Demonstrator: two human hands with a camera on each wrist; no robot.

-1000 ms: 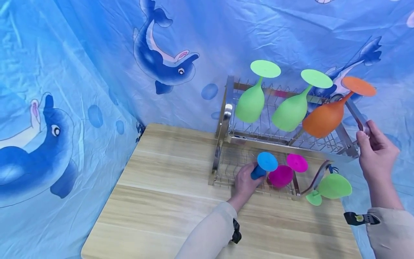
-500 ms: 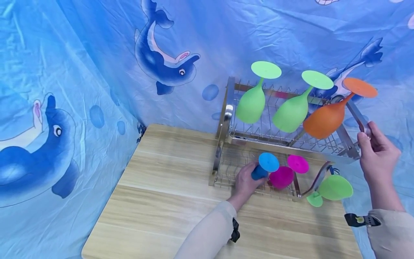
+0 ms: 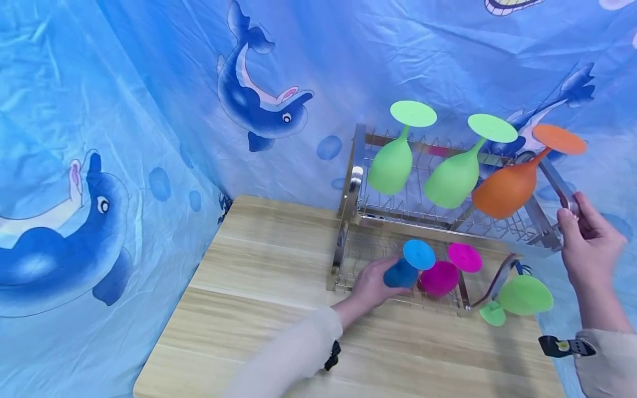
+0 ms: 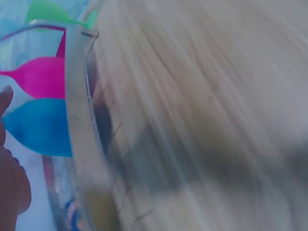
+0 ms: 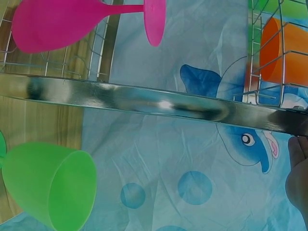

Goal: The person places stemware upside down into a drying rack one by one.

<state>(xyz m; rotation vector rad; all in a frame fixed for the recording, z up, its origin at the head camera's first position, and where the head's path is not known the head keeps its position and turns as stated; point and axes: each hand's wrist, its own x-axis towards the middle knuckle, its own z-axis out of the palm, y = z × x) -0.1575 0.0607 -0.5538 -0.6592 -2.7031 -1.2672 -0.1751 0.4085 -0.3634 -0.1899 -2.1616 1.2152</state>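
A blue goblet (image 3: 400, 273) stands upside down on the lower tier of a two-tier metal dish rack (image 3: 355, 182). Around its bowl are the extended thumb and fingers of my left hand (image 3: 369, 284); in the left wrist view this hand (image 4: 13, 187) is largely cut off, and the blue bowl (image 4: 41, 126) shows uncovered. Next to it a magenta goblet (image 3: 440, 279) is inverted on the same tier. My right hand (image 3: 592, 237) grips the upper right end of the rack's frame; only its edge shows in the right wrist view.
On the upper tier sit two inverted green goblets (image 3: 390, 166) and an orange goblet (image 3: 506, 189). A further green goblet (image 3: 525, 296) stands upright on the wooden table (image 3: 259, 265), right of the rack. Blue dolphin-printed cloth (image 3: 164, 99) hangs behind and to the left.
My left hand's fingers have loosened from the blue goblet and spread, and the forearm has swung left. The goblet stays on the lower tier. My right hand keeps its grip; the head view has shifted slightly.
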